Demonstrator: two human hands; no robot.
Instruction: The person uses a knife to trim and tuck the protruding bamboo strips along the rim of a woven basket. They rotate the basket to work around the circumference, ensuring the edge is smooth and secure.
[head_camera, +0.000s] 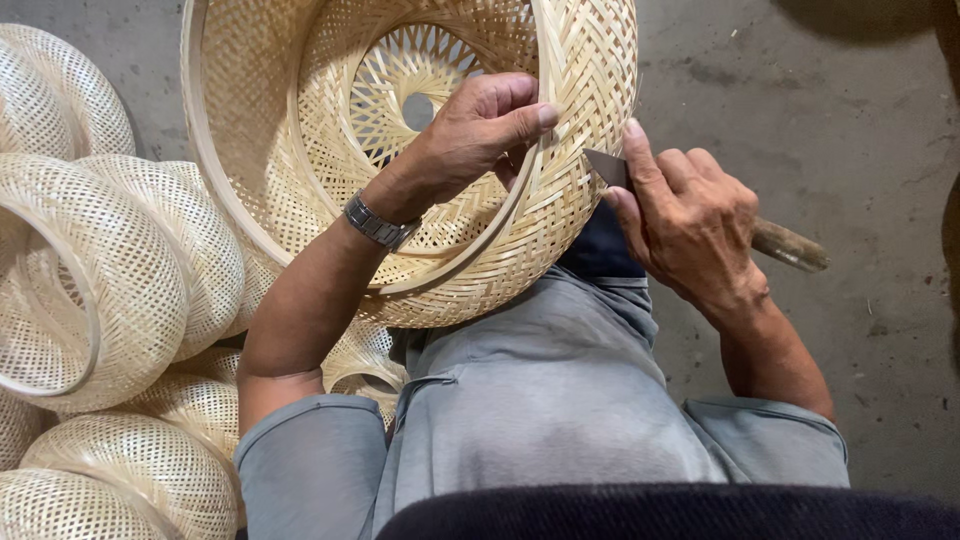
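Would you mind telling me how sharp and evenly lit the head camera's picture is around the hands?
Head view: soft, even light, no glare; the woven bamboo basket, left hand and right hand with its knife are sharp; the concrete floor darkens toward the right edge.

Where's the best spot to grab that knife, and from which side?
Grip the knife by its round wooden handle, coming from the right, away from the basket. The blade tip rests against the weave, and the handle sticks out behind the right hand, which already wraps it.
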